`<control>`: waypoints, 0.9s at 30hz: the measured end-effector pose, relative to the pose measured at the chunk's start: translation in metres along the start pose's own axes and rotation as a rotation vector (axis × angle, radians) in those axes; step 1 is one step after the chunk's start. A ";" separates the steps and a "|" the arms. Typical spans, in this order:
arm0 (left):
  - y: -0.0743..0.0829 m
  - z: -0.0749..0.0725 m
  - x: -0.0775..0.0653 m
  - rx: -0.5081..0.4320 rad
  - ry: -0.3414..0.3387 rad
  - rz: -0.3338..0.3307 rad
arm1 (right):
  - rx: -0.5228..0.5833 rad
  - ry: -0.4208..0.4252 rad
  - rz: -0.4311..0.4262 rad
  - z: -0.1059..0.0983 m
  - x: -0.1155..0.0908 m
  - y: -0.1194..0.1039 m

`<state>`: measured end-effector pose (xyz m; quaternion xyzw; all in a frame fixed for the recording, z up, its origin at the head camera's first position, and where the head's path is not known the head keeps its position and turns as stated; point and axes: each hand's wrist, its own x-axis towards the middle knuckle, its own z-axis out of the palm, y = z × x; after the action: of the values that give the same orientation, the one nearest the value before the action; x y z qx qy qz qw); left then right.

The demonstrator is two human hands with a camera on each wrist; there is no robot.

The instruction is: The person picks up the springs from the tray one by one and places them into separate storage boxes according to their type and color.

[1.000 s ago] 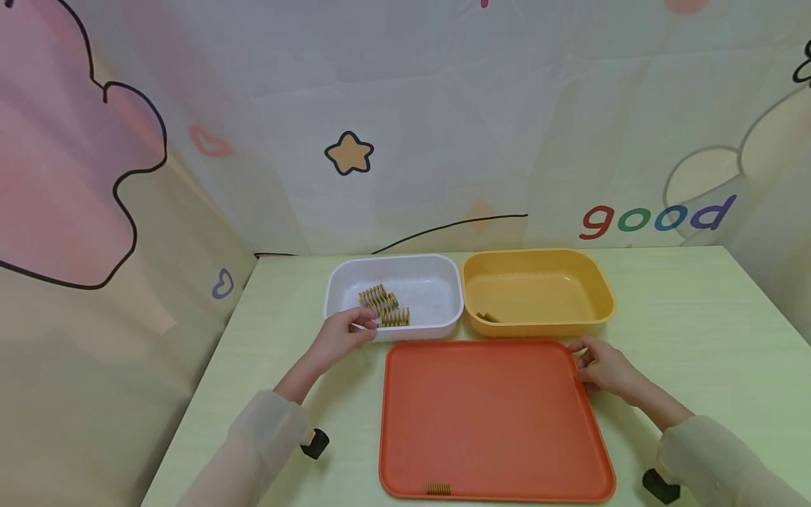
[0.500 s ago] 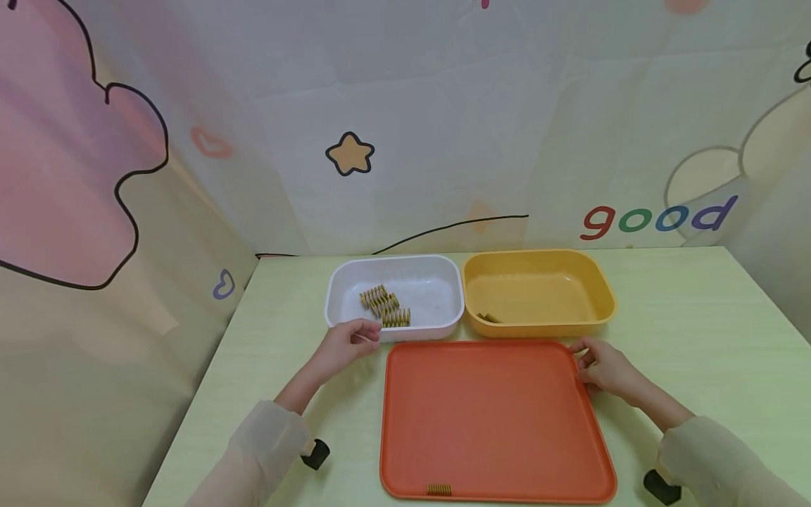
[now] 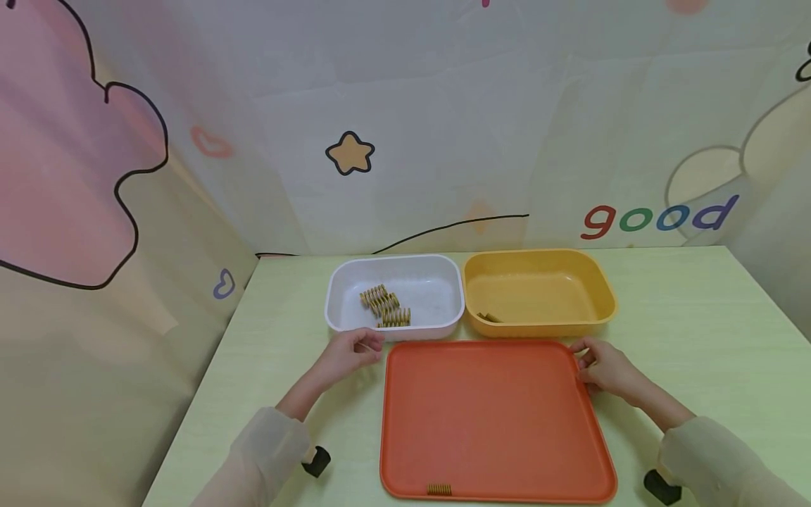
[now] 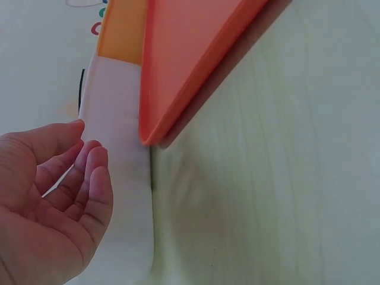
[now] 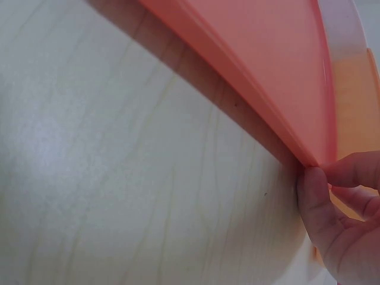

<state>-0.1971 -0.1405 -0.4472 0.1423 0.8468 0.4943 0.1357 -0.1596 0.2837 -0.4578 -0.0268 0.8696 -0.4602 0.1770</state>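
Note:
My left hand [image 3: 350, 355] hovers by the near wall of the white bin [image 3: 437, 324], left of the tray's far corner. Its fingers are loosely bent with nothing between them, as the left wrist view also shows. Several brass-coloured coil springs [image 3: 383, 303] lie in the bin's left half. On the right, my right hand [image 3: 605, 366] pinches the rim of the orange-red tray [image 3: 494, 415] close to its far right corner, thumb and finger at the edge [image 5: 309, 163]. One more spring [image 3: 439, 489] lies along the tray's near edge.
Beside the white bin stands a yellow bin [image 3: 538, 327] with a few small brass-coloured pieces [image 3: 488, 318] at its near left. Both bins sit just beyond the tray on a pale green table [image 3: 709, 338]. A printed curtain [image 3: 443, 141] rises behind the table.
My left hand has drawn back from over the white bin's front rim, toward me and slightly right. The right hand, tray and springs stay where they were.

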 end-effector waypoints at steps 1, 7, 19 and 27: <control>-0.001 0.001 -0.001 0.000 -0.004 0.003 | 0.002 -0.001 0.001 0.000 0.000 0.000; -0.005 0.007 -0.003 0.019 -0.026 0.048 | 0.001 0.001 -0.002 0.000 0.001 0.001; -0.011 0.016 -0.004 -0.017 -0.065 0.034 | -0.002 0.004 -0.003 0.000 0.001 0.003; -0.015 0.019 -0.005 -0.031 -0.047 0.000 | 0.004 0.004 0.006 0.000 0.002 0.002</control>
<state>-0.1871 -0.1339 -0.4687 0.1518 0.8355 0.5041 0.1575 -0.1609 0.2849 -0.4601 -0.0228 0.8692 -0.4613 0.1767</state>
